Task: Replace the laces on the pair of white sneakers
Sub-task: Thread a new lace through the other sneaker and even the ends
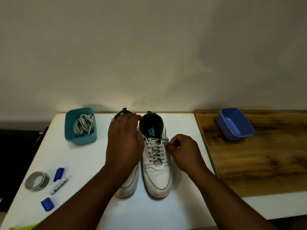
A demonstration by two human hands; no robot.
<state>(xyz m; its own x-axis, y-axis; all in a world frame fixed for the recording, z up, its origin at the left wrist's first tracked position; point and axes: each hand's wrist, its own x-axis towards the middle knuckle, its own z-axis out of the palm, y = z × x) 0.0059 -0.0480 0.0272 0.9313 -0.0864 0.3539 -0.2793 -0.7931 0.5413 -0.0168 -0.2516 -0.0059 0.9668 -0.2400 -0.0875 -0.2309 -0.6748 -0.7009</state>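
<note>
Under both hands, a white tabletop is seen. Two white sneakers are stood side by side between the forearms. The left hand is laid with straight fingers over the left sneaker. The right sneaker's lace is pinched by the right hand. Spare laces are held in a teal tub beyond the left hand.

Two white leather sneakers stand mid-table. Two plastic tubs: a teal one far left, a blue one far right. Two blue caps, one grey tape roll, one white marker near left.
</note>
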